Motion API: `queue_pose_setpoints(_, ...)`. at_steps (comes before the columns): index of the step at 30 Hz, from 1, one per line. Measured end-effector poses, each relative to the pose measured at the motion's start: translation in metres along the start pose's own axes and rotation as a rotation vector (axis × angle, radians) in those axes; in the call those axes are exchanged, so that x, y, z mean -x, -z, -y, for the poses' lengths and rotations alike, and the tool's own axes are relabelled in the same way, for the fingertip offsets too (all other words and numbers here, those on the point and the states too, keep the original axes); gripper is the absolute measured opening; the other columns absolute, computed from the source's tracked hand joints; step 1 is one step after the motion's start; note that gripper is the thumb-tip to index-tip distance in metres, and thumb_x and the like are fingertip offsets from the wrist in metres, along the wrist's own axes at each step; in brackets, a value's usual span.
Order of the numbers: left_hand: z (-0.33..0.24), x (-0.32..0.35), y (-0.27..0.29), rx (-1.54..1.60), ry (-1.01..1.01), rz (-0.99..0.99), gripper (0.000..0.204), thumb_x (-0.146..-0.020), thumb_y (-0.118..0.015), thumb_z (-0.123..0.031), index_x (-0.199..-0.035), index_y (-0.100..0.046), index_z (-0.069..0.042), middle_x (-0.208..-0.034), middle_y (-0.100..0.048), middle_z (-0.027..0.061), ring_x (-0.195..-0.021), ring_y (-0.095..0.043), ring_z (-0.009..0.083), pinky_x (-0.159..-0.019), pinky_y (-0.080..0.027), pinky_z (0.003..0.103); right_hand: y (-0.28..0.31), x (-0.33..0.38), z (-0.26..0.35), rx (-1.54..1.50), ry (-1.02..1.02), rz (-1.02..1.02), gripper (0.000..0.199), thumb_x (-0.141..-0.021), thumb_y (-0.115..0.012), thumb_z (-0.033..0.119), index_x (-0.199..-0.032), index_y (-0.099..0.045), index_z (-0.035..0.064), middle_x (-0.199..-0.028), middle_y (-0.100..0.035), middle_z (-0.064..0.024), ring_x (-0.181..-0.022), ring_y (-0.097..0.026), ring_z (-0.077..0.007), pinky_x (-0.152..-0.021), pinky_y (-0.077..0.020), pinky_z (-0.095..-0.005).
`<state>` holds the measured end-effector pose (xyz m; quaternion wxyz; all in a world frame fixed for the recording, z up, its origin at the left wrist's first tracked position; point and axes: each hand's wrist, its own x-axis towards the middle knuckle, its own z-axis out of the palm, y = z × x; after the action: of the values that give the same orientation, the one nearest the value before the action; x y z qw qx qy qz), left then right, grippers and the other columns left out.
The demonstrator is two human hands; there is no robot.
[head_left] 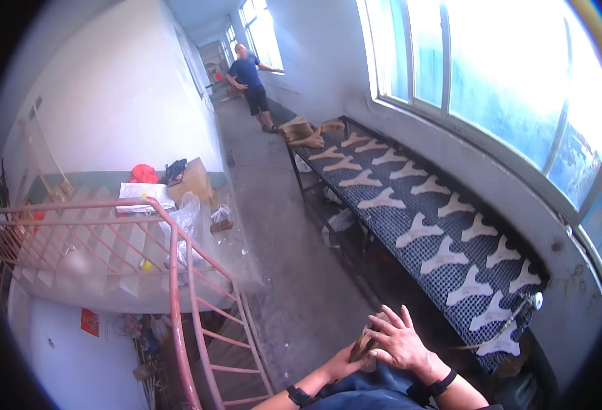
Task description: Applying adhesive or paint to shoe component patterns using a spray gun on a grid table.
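Note:
Close to my body, my left hand [342, 361] is closed around a small brown flat piece [362, 347], whose exact kind I cannot make out. My right hand [402, 343] lies over it with the fingers stretched and slightly apart, its thumb near the piece. Beyond my hands to the right runs a long table with a black mesh top [410, 198]. Rows of pale Y-shaped flat pieces [444, 255] are spread over it. At its far end a pile of brown sheets [301, 131] sits on the corner.
On my left a reddish metal stair railing [174, 273] borders a stairwell. A cardboard box [195, 179], a red bag [144, 173] and clear plastic bags [186, 215] lie beyond it. Another person [246, 75] stands far down the corridor by a window. Large windows [506, 82] line the right wall.

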<state>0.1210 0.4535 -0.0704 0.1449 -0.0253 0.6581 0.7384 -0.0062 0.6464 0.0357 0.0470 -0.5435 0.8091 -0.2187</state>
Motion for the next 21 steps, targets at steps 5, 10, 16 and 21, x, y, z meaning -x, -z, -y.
queue_pose_setpoints(5,-0.021,-0.009,-0.028,0.100,0.087,0.011,0.071,-0.095,-0.072,-0.018,-0.155,-0.037,-0.005,-0.150,-0.050,0.0137,-0.137,-0.051,0.0234,-0.110,-0.048,0.038,-0.012,0.032,0.006,0.147,0.049,-0.046,0.101,-0.082,-0.064,0.072,-0.149,-0.046,-0.0013,-0.165,-0.035,-0.0156,-0.156,-0.023,-0.0384,-0.123,-0.0094,-0.0679)
queue_pose_setpoints(10,-0.004,-0.047,-0.074,0.200,0.141,-0.009,0.047,-0.095,-0.071,-0.014,-0.138,-0.055,-0.006,-0.128,-0.063,0.0069,-0.110,-0.065,0.0172,-0.090,-0.056,0.034,-0.010,0.092,-0.044,-0.099,-0.028,-0.039,0.074,-0.081,-0.075,0.045,-0.137,-0.055,0.0010,-0.143,-0.055,-0.0159,-0.151,-0.035,-0.0378,-0.122,-0.0198,-0.0667)
queue_pose_setpoints(16,-0.003,-0.083,-0.115,0.112,0.273,-0.149,0.023,-0.097,-0.064,-0.015,-0.114,-0.066,0.001,-0.099,-0.068,0.0084,-0.083,-0.067,0.0167,-0.073,-0.057,0.033,0.009,0.250,-0.159,-0.194,-0.706,-0.781,0.061,-0.083,-0.080,0.031,-0.135,-0.061,0.0056,-0.140,-0.059,-0.0158,-0.135,-0.051,-0.0358,-0.115,-0.0387,-0.0497)
queue_pose_setpoints(21,-0.016,-0.081,-0.146,0.098,0.279,-0.190,0.032,-0.103,-0.059,-0.025,-0.119,-0.065,0.002,-0.110,-0.071,0.0130,-0.091,-0.071,0.0203,-0.084,-0.058,0.037,0.004,0.384,-0.304,-0.585,-1.496,-1.394,0.066,-0.089,-0.074,0.032,-0.141,-0.054,-0.0029,-0.144,-0.057,-0.0217,-0.131,-0.056,-0.0319,-0.112,-0.0437,-0.0413)
